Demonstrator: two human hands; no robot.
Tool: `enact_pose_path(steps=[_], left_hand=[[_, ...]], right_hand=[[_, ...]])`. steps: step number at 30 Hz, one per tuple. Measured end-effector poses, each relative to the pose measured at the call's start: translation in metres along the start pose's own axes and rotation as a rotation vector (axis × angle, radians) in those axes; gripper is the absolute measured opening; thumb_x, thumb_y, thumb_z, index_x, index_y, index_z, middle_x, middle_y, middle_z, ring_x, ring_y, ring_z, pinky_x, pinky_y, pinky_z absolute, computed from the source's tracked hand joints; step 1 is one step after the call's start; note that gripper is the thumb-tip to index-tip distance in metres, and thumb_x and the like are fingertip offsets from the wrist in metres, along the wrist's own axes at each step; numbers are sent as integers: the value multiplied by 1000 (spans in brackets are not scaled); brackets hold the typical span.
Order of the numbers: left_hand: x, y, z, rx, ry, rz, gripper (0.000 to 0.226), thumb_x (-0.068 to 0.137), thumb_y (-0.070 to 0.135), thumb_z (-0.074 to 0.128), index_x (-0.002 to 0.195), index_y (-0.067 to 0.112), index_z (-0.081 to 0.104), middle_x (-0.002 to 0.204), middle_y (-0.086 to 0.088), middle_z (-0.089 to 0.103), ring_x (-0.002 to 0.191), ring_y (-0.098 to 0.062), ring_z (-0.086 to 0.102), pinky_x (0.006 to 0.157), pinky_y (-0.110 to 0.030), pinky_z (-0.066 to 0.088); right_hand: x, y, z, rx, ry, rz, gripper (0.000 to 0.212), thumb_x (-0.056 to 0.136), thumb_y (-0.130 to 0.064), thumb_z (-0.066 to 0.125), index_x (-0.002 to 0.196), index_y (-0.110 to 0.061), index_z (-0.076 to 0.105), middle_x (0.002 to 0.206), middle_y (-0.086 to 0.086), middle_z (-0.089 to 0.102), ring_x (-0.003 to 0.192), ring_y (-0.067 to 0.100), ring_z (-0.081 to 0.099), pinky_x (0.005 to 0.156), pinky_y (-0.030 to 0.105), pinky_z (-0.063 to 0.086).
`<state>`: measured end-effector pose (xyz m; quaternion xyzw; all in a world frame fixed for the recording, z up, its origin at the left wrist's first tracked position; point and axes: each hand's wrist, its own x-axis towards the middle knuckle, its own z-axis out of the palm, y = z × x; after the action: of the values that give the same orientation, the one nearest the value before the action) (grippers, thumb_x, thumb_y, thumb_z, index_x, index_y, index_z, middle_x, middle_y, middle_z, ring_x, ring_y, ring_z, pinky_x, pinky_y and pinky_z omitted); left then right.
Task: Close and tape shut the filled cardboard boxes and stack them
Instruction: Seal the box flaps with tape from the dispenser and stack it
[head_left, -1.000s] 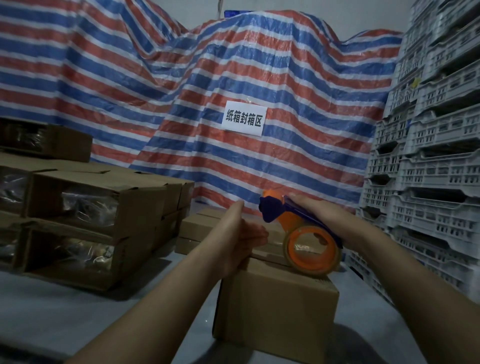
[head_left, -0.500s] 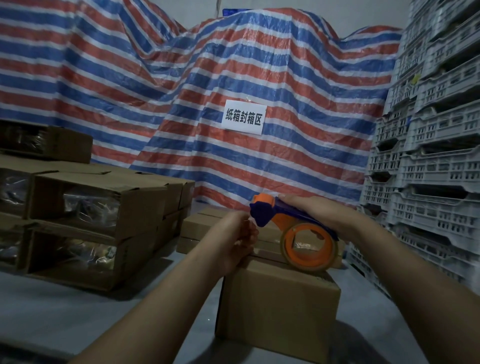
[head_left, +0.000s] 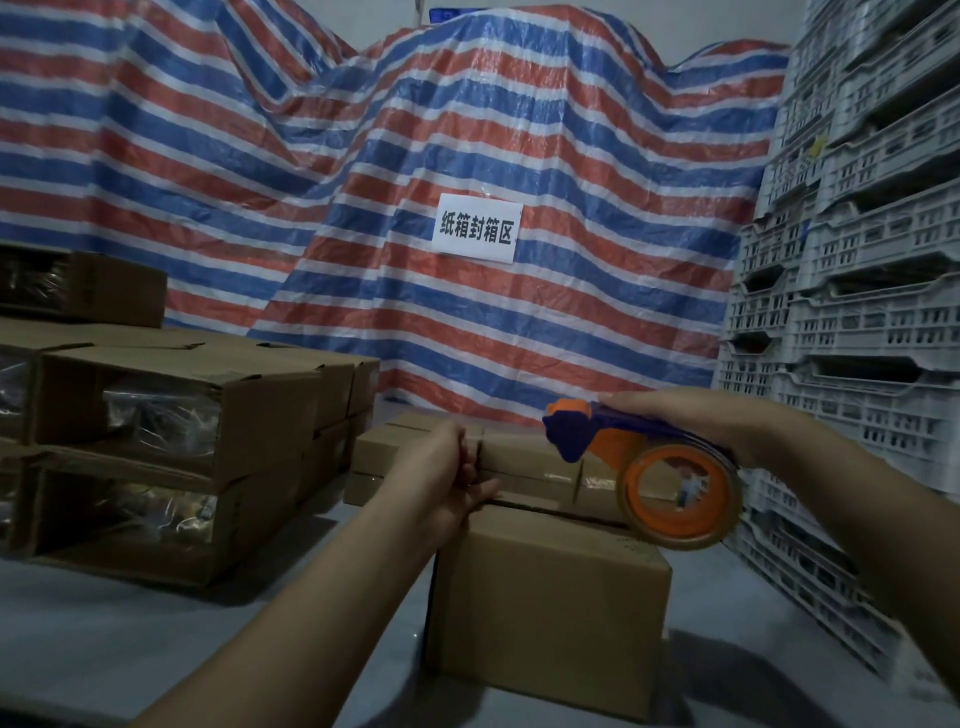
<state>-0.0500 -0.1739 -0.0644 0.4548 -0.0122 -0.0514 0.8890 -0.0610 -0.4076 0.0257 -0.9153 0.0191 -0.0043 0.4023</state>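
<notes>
A closed brown cardboard box (head_left: 545, 613) stands on the grey floor in front of me. My left hand (head_left: 447, 480) rests on its far left top edge, fingers bent at the rim. My right hand (head_left: 691, 421) grips an orange and blue tape dispenser (head_left: 644, 467) from above, and its clear tape roll touches the box's top right corner. Right behind this box lie two low taped boxes (head_left: 519, 462), one on the other.
Stacked cardboard boxes (head_left: 171, 447) with shiny taped ends fill the left side. A striped red, white and blue tarp (head_left: 415, 182) with a white sign (head_left: 476, 228) hangs behind. Tall stacks of white plastic crates (head_left: 857, 312) stand along the right.
My right hand has drawn the tape dispenser toward the right, along the box top. My left hand has shifted slightly left and its fingers have curled at the box's edge.
</notes>
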Motion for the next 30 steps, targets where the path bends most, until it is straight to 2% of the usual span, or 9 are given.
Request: enact_pose_path(steps=[2, 5, 8, 11, 13, 15, 18, 22, 30], left_hand=[[1, -1, 1, -57, 19, -3, 29, 100, 11, 43, 71, 13, 48, 60, -1, 38, 55, -11, 38, 77, -45, 55], [0, -1, -3, -160, 7, -26, 32, 101, 14, 43, 70, 13, 46, 59, -1, 37, 55, -12, 36, 96, -54, 50], [-1, 0, -9, -239, -12, -36, 31, 100, 12, 44, 69, 12, 44, 61, -2, 38, 57, -13, 37, 101, -54, 46], [-3, 4, -17, -226, -36, -38, 26, 99, 9, 46, 73, 10, 47, 64, -4, 41, 60, -13, 41, 87, -47, 54], [-2, 6, -27, -11, -3, 27, 23, 99, 11, 48, 76, 9, 49, 65, -4, 44, 59, -14, 43, 64, -34, 55], [-1, 6, -41, 287, 57, 99, 18, 98, 17, 52, 81, 11, 55, 67, -3, 48, 58, -13, 44, 50, -24, 44], [4, 1, -58, 539, 84, 164, 20, 95, 24, 56, 77, 14, 57, 66, -1, 51, 59, -13, 42, 48, -22, 36], [9, -7, -71, 613, 73, 188, 38, 95, 39, 60, 65, 15, 57, 59, 1, 49, 50, -11, 39, 44, -21, 32], [21, -22, -78, 698, 103, 182, 38, 98, 36, 55, 66, 16, 55, 57, 2, 46, 53, -13, 38, 48, -22, 32]], right_hand=[[-1, 1, 0, 20, -4, -1, 60, 84, -65, 66, 103, -8, 73, 70, 7, 71, 49, 14, 63, 45, 22, 49], [0, -6, 6, 12, 18, -19, 54, 84, -66, 66, 89, -12, 71, 66, 5, 71, 46, 12, 63, 43, 20, 48], [3, -13, 13, -86, 25, -19, 62, 80, -71, 66, 103, -13, 70, 77, 5, 76, 57, 13, 69, 54, 24, 52], [4, -21, 20, -196, 4, 1, 56, 85, -70, 62, 100, -16, 69, 73, 1, 75, 56, 10, 68, 56, 22, 52], [4, -26, 24, -272, 9, -2, 52, 88, -69, 58, 94, -19, 70, 66, -3, 73, 52, 8, 66, 50, 19, 49], [5, -32, 29, -344, 14, 5, 51, 90, -69, 56, 95, -20, 68, 62, -6, 72, 49, 6, 65, 48, 18, 47], [8, -39, 36, -471, 16, 7, 51, 90, -71, 54, 93, -21, 67, 57, -10, 69, 46, 2, 63, 51, 18, 45], [12, -45, 41, -518, -2, 39, 53, 88, -72, 55, 95, -21, 68, 61, -8, 72, 49, 3, 65, 59, 22, 46], [19, -47, 45, -577, 13, 65, 53, 87, -73, 55, 102, -23, 64, 62, -11, 73, 53, 2, 69, 57, 20, 46]])
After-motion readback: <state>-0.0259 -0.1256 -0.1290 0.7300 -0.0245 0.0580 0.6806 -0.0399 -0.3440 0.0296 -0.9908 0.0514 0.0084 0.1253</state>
